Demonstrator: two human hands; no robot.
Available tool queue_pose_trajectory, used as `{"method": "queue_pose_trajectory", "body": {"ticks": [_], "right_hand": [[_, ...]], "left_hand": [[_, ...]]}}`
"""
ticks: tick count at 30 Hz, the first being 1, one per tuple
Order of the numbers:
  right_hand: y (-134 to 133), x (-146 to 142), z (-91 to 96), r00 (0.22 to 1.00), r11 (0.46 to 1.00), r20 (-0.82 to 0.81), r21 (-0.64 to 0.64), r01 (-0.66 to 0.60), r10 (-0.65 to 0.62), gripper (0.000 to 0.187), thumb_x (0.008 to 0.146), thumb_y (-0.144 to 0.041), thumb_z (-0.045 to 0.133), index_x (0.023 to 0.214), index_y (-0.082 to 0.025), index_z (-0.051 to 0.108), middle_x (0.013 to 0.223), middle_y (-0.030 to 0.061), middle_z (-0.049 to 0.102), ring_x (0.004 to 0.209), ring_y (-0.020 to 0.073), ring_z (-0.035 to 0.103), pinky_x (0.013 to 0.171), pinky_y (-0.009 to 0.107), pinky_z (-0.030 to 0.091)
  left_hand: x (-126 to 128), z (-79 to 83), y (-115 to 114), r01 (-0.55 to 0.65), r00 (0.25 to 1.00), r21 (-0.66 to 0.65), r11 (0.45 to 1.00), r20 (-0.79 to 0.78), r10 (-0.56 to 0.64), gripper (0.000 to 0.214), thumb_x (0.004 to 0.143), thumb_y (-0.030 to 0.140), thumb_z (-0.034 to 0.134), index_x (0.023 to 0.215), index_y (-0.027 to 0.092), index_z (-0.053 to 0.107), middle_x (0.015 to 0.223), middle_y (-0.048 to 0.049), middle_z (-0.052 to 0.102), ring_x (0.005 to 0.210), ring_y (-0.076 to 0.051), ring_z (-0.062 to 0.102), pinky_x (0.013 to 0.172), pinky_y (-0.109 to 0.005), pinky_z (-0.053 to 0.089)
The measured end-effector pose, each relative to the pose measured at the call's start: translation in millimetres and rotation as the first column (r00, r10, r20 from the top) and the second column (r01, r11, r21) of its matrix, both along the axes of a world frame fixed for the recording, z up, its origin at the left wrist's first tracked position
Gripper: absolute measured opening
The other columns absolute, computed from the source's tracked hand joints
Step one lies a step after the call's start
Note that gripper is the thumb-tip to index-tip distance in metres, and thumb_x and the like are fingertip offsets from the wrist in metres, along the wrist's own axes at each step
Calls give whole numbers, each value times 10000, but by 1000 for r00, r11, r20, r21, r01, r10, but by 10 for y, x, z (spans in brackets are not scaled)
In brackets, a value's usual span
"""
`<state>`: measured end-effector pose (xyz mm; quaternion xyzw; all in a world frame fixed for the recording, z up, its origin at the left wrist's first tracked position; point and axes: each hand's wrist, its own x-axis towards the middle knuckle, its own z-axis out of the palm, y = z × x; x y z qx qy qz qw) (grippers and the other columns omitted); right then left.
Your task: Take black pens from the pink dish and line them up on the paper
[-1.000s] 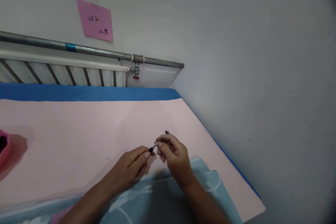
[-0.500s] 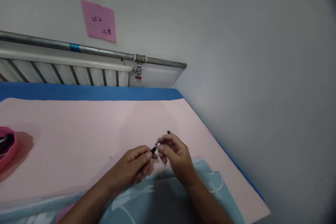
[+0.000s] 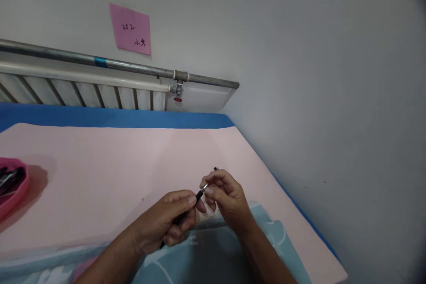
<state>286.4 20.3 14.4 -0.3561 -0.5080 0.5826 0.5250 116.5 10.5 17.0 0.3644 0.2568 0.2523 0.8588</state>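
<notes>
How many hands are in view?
2, both low centre: the left hand gripping a slim black piece, and the right hand beside it, fingers at the piece's silvery end. No other hand shows; some fingers are partly hidden.

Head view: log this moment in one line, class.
left hand: gripping black pen | right hand: pinching its silver end | pink container: at left edge

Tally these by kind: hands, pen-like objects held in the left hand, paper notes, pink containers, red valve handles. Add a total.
Hands: 2, left hand and right hand
Slim black pen-like object in the left hand: 1
Pink paper note: 1
Pink container: 1
Red valve handle: 1
Total: 6
</notes>
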Motion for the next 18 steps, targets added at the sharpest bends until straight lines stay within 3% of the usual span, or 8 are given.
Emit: {"method": "queue_pose_trajectory", "body": {"ticks": [6,11,18], "right_hand": [[-13,22,35,999,1000,35,24,-18,17,150,718,-182,623,853,-209,564,783,-5,623,435,51,441,409,203,364],[-42,-25,41,996,997,-60,22,-68,69,149,719,-168,622,849,-215,565,779,-6,623,430,49,434,403,199,359],[-77,-81,26,994,999,-112,31,-12,16,187,720,-171,625,889,-221,564,772,-15,601,415,35,418,384,185,344]], "left_hand": [[-23,-8,-13,33,996,-62,997,80,-28,246,851,373,451,823,158,568,486,66,392,317,0,159,290,-130,101],[-53,-2,-11,89,989,-114,989,127,-75,259,859,357,436,830,148,587,457,71,373,303,1,136,274,-124,108],[-22,-20,-7,72,988,-122,990,145,-54,270,862,364,425,855,147,586,458,73,376,302,-1,134,280,-131,119]]}}
